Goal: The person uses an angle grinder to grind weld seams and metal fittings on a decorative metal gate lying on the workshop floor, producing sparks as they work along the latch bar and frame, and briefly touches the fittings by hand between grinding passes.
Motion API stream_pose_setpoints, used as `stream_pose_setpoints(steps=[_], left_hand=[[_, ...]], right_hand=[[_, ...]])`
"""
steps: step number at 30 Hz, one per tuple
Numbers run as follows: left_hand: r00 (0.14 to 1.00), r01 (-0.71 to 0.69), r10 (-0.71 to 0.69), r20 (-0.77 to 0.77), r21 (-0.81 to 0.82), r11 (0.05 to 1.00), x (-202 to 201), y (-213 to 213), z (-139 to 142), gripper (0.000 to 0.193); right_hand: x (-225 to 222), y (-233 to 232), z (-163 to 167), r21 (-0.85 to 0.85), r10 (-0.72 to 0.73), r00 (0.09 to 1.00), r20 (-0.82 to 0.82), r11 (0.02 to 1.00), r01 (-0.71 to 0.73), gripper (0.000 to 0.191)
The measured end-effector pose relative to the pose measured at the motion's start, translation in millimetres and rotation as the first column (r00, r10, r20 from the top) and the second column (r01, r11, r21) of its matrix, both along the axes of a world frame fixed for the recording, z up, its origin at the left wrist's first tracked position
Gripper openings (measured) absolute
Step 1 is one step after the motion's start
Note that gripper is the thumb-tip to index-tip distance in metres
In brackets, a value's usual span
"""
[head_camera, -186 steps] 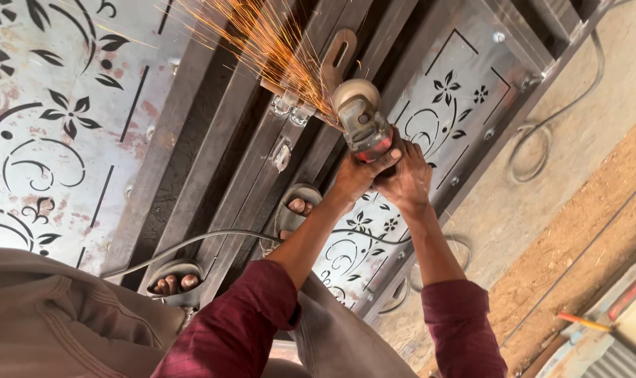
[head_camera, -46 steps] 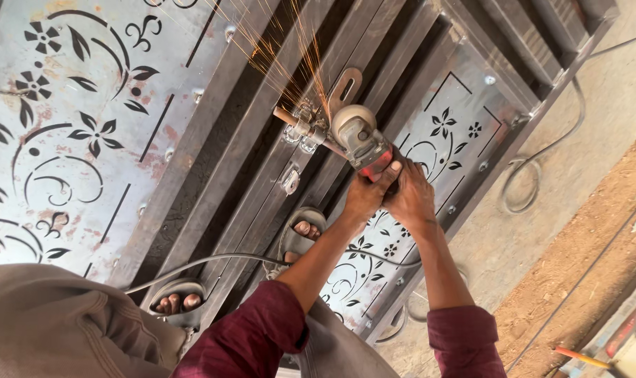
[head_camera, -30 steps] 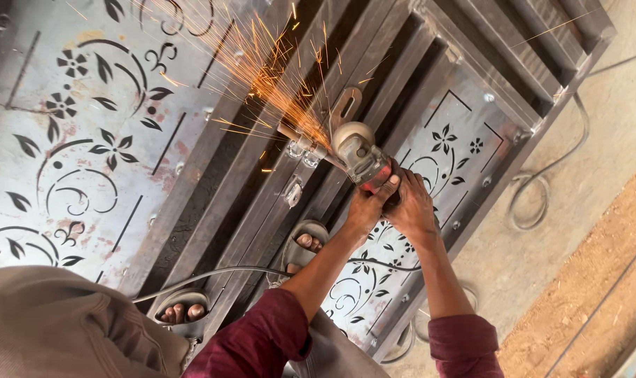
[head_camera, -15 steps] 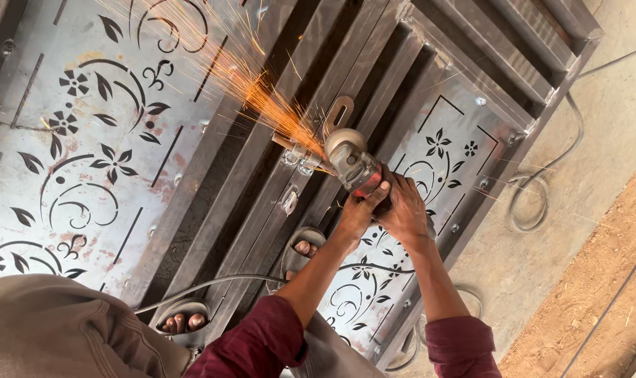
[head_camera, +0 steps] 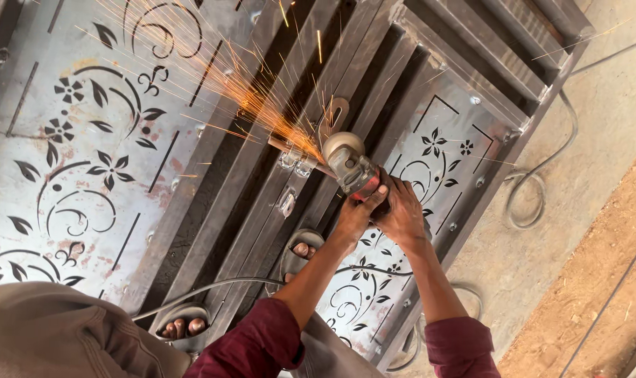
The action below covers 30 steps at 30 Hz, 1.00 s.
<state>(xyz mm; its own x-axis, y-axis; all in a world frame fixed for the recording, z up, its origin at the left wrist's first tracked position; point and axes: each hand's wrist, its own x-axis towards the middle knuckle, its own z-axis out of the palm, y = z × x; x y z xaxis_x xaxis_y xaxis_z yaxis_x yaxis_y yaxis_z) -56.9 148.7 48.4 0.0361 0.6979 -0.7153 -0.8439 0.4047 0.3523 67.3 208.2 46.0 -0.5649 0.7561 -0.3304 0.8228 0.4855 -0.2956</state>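
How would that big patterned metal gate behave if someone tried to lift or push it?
The gate probably feels heavy and stiff: it is steel bars and sheet panels, lying flat. It likely won't slide easily, since the person stands on it while both hands grind.

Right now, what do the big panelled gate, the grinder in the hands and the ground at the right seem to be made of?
Gate: looks like bare grey sheet steel with cut-out flower patterns, rust-tinged in places; orange sparks fly where it is ground. Grinder: grey metal head, red body, probably plastic, gripped by left hand and right hand. Ground: dull grey, likely concrete, with brown dirt beside it.
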Motion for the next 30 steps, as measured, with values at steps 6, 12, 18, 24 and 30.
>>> stream_pose_setpoints(steps=[6,12,18,24,30], left_hand=[[0.999,0.041,-0.041,0.002,-0.007,0.999,2,-1,-5,0.093],[0.998,0.064,-0.064,0.013,-0.028,0.998,5,-4,-11,0.095],[0.999,0.04,-0.04,0.008,0.021,0.999,10,-4,-18,0.095],[0.998,0.067,-0.067,-0.007,-0.023,0.998,14,-6,-22,0.092],[0.99,0.06,-0.057,-0.126,0.024,0.998,23,-9,-27,0.089]], right_hand=[[2,-2,-1,0.069,0.055,0.994,-0.099,0.996,-0.048,0.082],[2,-1,-4,0.007,0.01,1.0,-0.011,1.0,-0.01,0.095],[6,-5,-8,0.075,0.023,0.996,-0.081,0.997,-0.017,0.081],[13,-10,-13,0.046,-0.066,0.996,-0.062,0.997,0.069,0.079],[20,-12,-15,0.108,0.034,0.983,-0.179,0.994,-0.015,0.081]])
